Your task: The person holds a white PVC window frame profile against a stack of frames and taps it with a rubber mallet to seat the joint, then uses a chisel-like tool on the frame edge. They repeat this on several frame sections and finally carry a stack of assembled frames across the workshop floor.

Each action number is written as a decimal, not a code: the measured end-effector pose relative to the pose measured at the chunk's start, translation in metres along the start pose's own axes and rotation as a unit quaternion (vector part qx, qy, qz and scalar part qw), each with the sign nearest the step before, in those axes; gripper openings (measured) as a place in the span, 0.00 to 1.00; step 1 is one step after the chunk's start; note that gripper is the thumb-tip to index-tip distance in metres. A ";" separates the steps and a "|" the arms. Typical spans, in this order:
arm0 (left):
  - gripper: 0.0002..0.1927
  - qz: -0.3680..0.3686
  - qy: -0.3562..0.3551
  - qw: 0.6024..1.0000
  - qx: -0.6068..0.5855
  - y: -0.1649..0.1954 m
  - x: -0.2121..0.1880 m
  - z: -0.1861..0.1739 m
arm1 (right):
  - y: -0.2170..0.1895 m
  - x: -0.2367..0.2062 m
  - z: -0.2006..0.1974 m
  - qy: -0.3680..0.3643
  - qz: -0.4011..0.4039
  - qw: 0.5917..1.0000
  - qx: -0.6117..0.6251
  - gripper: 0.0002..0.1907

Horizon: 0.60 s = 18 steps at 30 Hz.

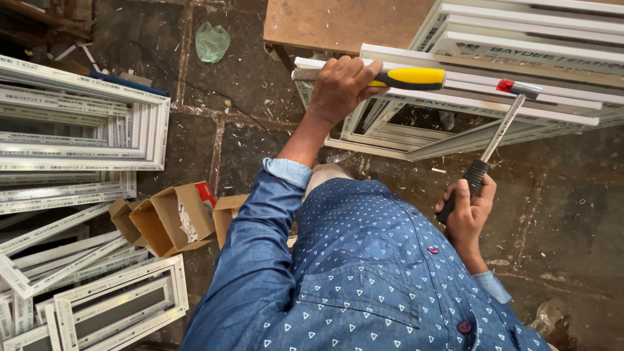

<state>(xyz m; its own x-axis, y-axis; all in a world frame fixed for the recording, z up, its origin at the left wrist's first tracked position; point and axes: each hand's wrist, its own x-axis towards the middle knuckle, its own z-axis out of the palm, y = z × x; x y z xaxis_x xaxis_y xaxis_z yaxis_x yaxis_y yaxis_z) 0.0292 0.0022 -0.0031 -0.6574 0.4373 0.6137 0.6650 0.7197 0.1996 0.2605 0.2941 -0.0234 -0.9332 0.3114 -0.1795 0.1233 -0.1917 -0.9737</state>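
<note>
1. Shirt [364,279], blue and patterned, fills the foreground below both hands.
2. Frames [494,97], white, stacked, lie under the left hand [339,84].
3. Hammer [497,140]: right hand [469,214] is clamped on its black grip, head touching a frame.
4. Chisel [406,78]: left hand wraps it, yellow handle jutting right.
5. Boxes [172,221] sit well left.

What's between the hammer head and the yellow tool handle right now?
Head view: only bare white frame rail lies between hammer head and yellow handle.
</note>
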 end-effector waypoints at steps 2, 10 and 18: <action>0.25 -0.009 0.017 1.000 0.000 0.000 0.002 0.000 | 0.000 0.000 0.002 0.000 0.001 1.000 -0.003 0.18; 0.25 -0.013 0.030 0.999 -0.001 -0.001 0.002 0.002 | -0.002 0.001 0.006 -0.017 -0.010 1.000 -0.004 0.17; 0.28 -0.039 0.039 0.998 -0.001 -0.006 0.003 0.015 | -0.008 0.000 0.011 -0.007 0.000 1.000 -0.022 0.21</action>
<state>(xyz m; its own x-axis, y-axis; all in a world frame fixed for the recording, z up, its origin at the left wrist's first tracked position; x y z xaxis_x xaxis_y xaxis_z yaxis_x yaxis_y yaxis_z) 0.0178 0.0074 -0.0141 -0.6779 0.3354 0.6542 0.6132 0.7488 0.2515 0.2558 0.2850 -0.0137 -0.9375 0.2991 -0.1776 0.1375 -0.1504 -0.9790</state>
